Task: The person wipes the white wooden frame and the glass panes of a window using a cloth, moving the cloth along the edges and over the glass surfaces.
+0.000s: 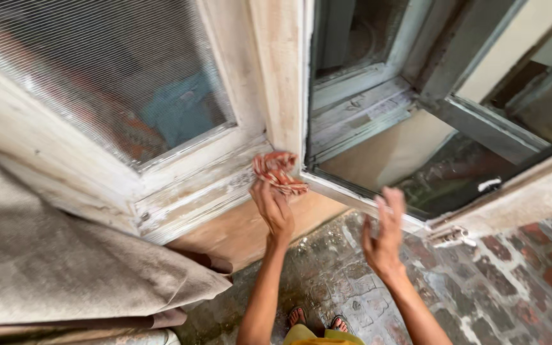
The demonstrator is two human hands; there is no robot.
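A person wipes the weathered lower rail of a window frame, the left hand closed around a bunched red-and-white cloth and pressing it against the flaking white paint beside the central post. The right hand hangs open and empty, fingers spread, just short of the sill of the open casement. The work appears to be in its wiping step, at the foot of the post; the next stroke would seem to call for firm pressure along the rough rail without snagging the fabric on the peeling wood. Count: one cloth, two hands, one meshed pane, one open casement, one grey sheet draped at left, two sandalled feet on brick paving.
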